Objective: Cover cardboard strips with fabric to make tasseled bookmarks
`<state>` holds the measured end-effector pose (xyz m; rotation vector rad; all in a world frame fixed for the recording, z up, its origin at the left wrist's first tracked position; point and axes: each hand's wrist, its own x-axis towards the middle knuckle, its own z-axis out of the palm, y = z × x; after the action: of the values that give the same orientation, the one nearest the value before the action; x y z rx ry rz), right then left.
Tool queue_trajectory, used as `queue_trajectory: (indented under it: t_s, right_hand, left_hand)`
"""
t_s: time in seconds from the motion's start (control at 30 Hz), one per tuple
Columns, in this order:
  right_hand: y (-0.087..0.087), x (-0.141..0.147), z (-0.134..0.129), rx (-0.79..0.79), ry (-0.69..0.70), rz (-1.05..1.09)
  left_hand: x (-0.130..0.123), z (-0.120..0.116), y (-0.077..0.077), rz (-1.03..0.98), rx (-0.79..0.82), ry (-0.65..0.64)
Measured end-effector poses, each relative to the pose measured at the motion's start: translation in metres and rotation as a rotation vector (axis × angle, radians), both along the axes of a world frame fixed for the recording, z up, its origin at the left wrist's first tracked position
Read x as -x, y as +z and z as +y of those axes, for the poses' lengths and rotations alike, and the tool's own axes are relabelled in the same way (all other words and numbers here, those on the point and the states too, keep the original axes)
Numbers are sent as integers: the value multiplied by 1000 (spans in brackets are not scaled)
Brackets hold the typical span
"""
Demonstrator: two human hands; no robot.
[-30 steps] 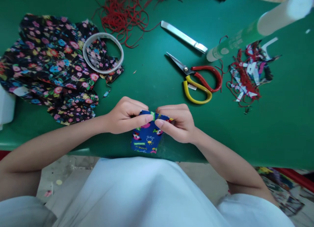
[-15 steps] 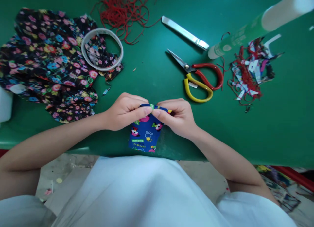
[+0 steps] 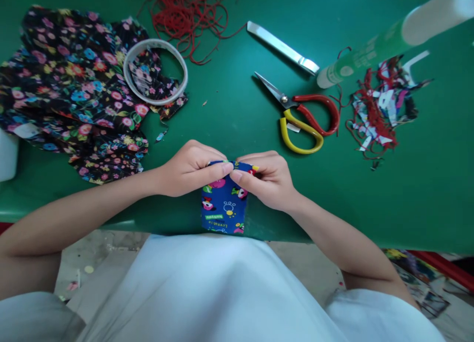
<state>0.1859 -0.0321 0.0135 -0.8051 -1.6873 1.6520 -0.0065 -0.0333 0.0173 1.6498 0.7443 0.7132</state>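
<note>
A small piece of blue printed fabric [image 3: 224,204], with cartoon figures and lettering, hangs down from both my hands near the table's front edge. My left hand [image 3: 196,169] pinches its upper left edge between thumb and fingers. At the upper right edge my right hand [image 3: 264,176] has the same grip. The two thumb tips almost meet at the middle of the fabric's top. Most of my fingertips are hidden behind the cloth. Scissors [image 3: 285,100] with one red and one yellow handle lie beyond my right hand, blades pointing up and left.
Black floral fabric [image 3: 74,95] is heaped at the left, with a roll of tape [image 3: 128,75] on it. Red cords [image 3: 185,16] lie tangled at the back. Metal tweezers [image 3: 281,46], a green-and-white bottle [image 3: 370,51] and a pile of scraps [image 3: 383,105] are on the right.
The blue fabric has swung slightly right and hangs straighter. Its top edge is turned so more of the print shows between my thumbs. Both hands keep their hold.
</note>
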Motion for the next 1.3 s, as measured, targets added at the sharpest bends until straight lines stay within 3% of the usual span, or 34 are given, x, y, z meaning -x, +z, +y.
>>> queue_trajectory:
  t_s: [0.2, 0.33, 0.57, 0.83, 1.03, 1.3]
  right_hand:
    - [2, 1, 0, -83, -31, -60]
    - [3, 1, -3, 33, -108, -92]
    - [2, -2, -4, 117, -53, -131]
    - [-2, -1, -4, 48, 22, -45]
    - [-4, 1, -3, 44, 52, -79]
    - [-2, 0, -3, 211, 0, 5]
  left_hand:
    - [1, 0, -2, 15, -82, 38]
    - [2, 1, -1, 68, -28, 104]
    - [0, -1, -2, 73, 23, 229]
    - [2, 2, 0, 52, 46, 90]
    - [0, 1, -2, 90, -57, 164]
    - [4, -1, -4, 7, 28, 126]
